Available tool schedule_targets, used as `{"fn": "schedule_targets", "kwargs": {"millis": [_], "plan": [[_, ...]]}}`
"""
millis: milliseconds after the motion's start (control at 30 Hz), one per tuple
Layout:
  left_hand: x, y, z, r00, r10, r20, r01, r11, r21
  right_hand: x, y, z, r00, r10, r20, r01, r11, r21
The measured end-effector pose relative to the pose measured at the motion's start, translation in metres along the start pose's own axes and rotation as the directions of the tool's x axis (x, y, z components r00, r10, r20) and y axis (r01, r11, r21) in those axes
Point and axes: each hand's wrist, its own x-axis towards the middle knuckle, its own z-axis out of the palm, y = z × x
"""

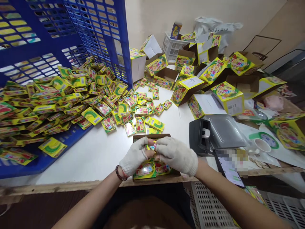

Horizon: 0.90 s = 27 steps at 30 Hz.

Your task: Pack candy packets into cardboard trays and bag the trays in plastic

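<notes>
My left hand (134, 156) and my right hand (177, 155) both wear white knit gloves with bare fingertips showing. They meet over an open carton (176, 174) at the table's front edge. Pinched between their fingers is a small yellow-green candy box (151, 147), mostly covered by the gloves. Below the hands, flat candy boxes (145, 170) with fruit pictures lie side by side inside the carton. More of these little boxes are scattered on the white table (105, 152) just beyond, one being a yellow box with a green curve (91, 115).
At left a blue plastic crate (127, 41) lies tipped, spilling a large heap of small boxes (59, 98). Empty yellow cartons (190, 87) crowd the back right. A black tape dispenser (199, 136), a phone (230, 170) and a white cup (261, 145) are on the right.
</notes>
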Motion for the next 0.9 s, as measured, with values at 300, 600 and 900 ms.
{"fn": "schedule_targets", "kwargs": {"millis": [300, 600, 900], "plan": [[-0.003, -0.010, 0.011, 0.962, 0.237, -0.138, -0.217, 0.965, 0.147, 0.003, 0.009, -0.007, 0.933, 0.341, 0.118, -0.357, 0.821, 0.445], [0.002, -0.001, 0.008, 0.972, 0.232, 0.036, -0.172, 0.598, 0.783, -0.001, -0.003, -0.018, 0.953, 0.237, 0.186, -0.209, 0.965, -0.159], [-0.025, -0.032, -0.003, 0.866, -0.019, 0.499, -0.498, 0.040, 0.866, -0.037, -0.003, 0.020, 0.699, 0.619, 0.358, -0.595, 0.781, -0.190]]}}
